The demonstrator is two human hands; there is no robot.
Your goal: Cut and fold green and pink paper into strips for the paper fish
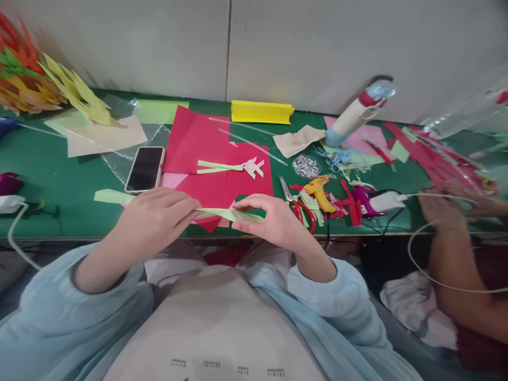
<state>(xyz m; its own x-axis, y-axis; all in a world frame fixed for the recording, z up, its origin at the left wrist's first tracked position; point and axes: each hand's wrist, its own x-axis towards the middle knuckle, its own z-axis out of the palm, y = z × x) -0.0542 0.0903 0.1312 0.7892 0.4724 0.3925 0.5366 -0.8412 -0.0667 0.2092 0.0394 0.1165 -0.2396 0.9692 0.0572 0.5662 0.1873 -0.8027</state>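
Two hands work one green strip (216, 212) at the table's (85, 225) near edge, in front of the red paper (254, 182). Left hand (161, 214) pinches it, fingers closed together. Right hand (278, 219) curls about the other end, thumb and forefinger apart with the strip between; can't tell whether they press on it. Green also shows past the left wrist, probably the same strip, but the hand hides the join. Step in hand looks like shaping or creasing the strip; a bend shows near the right fingertips. Next move likely calls for the left pinch to stay firm while the right fingers line up the edges. Scissors (291, 196) and glue gun (319, 193) lie to the right, untouched. Phone (146, 169) lies just beyond the left hand.
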